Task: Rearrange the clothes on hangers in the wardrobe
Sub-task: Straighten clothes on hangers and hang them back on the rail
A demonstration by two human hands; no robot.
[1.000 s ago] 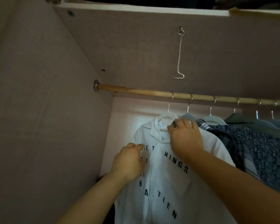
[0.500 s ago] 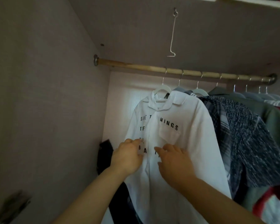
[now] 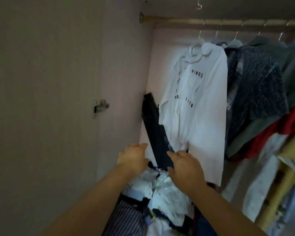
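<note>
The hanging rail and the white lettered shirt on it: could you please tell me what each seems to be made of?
The rail looks like wood or bamboo: tan and matte, ending in a dull metal-looking socket. The white shirt looks like thin woven cloth, possibly cotton: matte, hanging in soft folds, with printed black letters.

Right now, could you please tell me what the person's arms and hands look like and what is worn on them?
The left forearm and right forearm are bare to the picture's edge, with no sleeve in view. The left hand and right hand show no glove, ring, watch or bracelet, though blur could hide small details.
</note>
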